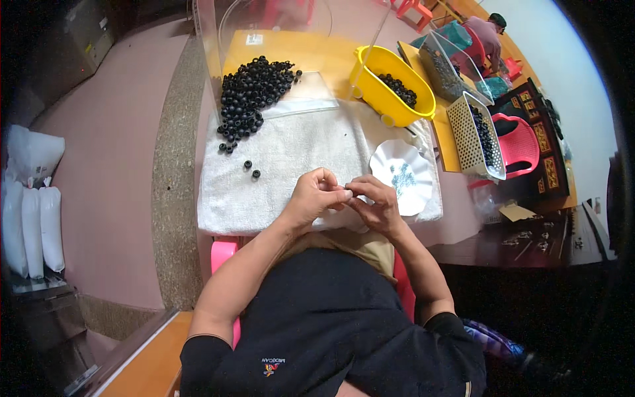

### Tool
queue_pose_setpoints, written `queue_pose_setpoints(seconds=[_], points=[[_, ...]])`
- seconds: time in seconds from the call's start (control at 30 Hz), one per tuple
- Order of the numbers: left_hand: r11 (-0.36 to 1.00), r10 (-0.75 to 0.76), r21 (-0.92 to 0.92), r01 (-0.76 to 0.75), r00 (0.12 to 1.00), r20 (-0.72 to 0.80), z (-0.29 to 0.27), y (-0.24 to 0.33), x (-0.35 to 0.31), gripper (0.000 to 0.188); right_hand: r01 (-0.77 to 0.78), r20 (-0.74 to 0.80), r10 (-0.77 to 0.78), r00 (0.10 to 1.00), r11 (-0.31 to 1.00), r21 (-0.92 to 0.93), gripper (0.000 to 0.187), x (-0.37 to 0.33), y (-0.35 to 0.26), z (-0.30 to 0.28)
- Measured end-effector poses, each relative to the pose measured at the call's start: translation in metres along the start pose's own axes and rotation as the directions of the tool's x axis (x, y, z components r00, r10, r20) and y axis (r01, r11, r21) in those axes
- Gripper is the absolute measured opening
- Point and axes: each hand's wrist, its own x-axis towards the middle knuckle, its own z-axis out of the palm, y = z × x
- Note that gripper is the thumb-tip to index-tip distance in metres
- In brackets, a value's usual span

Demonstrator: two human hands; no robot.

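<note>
My left hand [314,200] and my right hand [377,204] meet over the near edge of a white towel [264,198]. Their thumbs and fingertips are pinched together around something small and dark, mostly covered by the fingers. Close to the right hand lies a white fluted dish [423,200] with tiny bluish-grey bits in it. A heap of small round black parts with holes [251,92] is piled at the far left of the towel. Two loose black parts [256,174] sit apart from it, left of my hands.
Clear panels [208,53] rise around the heap. Behind the dish stands a yellow wheeled tub [370,92] holding black parts. Farther right are a white perforated basket [466,142], a clear bin [479,92] and a pink chair [522,145]. A person [486,36] sits at the far right.
</note>
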Motion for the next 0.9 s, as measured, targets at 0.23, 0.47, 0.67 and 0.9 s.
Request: queue_pose_setpoints(seconds=[0.23, 0.47, 0.67, 0.9], points=[[1.000, 0.027, -0.005, -0.027, 1.000, 0.002, 0.002, -0.005, 0.002, 0.019, -0.052, -0.062, 0.049, 0.997, 0.998, -0.034, 0.028, 0.002, -0.007, -0.008], [0.995, 0.030, -0.092, -0.042, 0.991, -0.131, 0.000, -0.008, 0.000, 0.015, -0.133, -0.406, -0.022, 0.913, 0.927, -0.350, 0.025, 0.052, 0.016, -0.070], [0.999, 0.033, -0.039, -0.036, 0.997, -0.072, 0.002, -0.009, 0.005, 0.015, -0.277, -0.456, -0.212, 0.864, 0.555, -0.784, 0.025, 0.101, 0.088, -0.146], [0.993, 0.102, -0.050, -0.105, 0.993, -0.065, 0.002, -0.014, 0.004, 0.011, 0.039, -0.094, -0.053, 0.994, 0.989, -0.142, 0.019, 0.124, 0.045, -0.023]])
